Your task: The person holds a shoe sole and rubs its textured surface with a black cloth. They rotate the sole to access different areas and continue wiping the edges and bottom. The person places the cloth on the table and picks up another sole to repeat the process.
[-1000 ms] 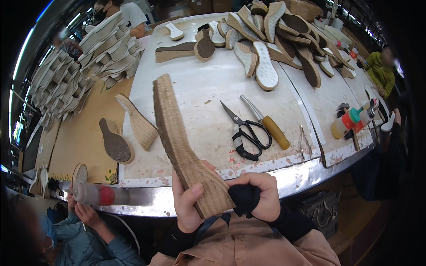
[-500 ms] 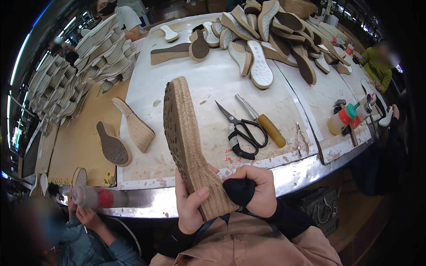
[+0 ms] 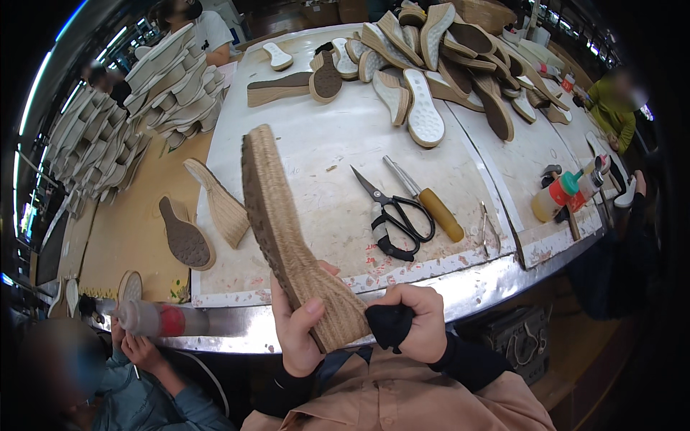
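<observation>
My left hand (image 3: 298, 332) grips the heel end of a rope-wrapped wedge shoe sole (image 3: 287, 230), held on edge and pointing away from me over the table's front edge. My right hand (image 3: 417, 320) is closed on a small black cloth (image 3: 390, 323) pressed against the sole's heel. On the white tabletop (image 3: 323, 144) beyond lie black-handled scissors (image 3: 394, 215) and a tool with a yellow handle (image 3: 431, 205), both untouched.
Two loose wedge soles (image 3: 215, 205) lie at the left on a brown board. A heap of soles (image 3: 438, 65) fills the far end, and stacked soles (image 3: 144, 100) stand at the left. Glue bottles (image 3: 557, 194) sit at the right. A person at lower left holds a tube (image 3: 154, 320).
The sole has tilted a little and its far end has swung slightly right. My right hand has shifted along the heel with the cloth.
</observation>
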Tool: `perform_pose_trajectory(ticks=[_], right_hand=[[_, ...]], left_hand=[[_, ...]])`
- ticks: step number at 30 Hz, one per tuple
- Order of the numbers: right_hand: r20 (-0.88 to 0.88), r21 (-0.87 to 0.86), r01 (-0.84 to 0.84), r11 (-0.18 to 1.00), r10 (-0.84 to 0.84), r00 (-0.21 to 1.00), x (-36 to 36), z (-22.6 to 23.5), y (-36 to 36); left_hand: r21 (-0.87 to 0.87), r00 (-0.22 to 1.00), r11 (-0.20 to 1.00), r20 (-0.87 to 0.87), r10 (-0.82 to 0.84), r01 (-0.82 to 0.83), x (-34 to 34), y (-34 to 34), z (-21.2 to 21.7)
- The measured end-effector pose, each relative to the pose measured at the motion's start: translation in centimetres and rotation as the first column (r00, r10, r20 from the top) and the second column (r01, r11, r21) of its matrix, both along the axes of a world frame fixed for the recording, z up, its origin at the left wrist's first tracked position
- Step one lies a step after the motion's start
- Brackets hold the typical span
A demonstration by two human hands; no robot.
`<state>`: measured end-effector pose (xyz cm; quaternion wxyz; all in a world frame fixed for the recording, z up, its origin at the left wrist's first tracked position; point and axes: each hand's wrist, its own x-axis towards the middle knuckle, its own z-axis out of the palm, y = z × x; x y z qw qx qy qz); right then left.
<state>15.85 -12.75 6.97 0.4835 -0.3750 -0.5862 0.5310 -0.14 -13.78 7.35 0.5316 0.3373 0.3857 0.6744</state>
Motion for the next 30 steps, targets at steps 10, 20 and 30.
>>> perform_pose_trajectory(ticks=[10, 20, 30], right_hand=[[0.072, -0.004, -0.045, 0.999, 0.045, 0.996, 0.0, -0.9, 0.5], [-0.007, -0.006, -0.069, 0.998, 0.069, 0.998, -0.2, 1.3, 2.0], [0.275, 0.308, -0.268, 0.913, 0.184, 0.944, -3.2, 4.2, 3.8]], left_hand=[[0.041, 0.996, 0.996, -0.037, 0.084, -0.083, -1.4, 0.2, 0.0], [0.125, 0.981, 0.991, 0.195, 0.015, -0.040, -2.5, -0.4, 0.5], [0.080, 0.996, 0.993, 0.018, 0.090, -0.091, -3.1, -0.9, 0.4]])
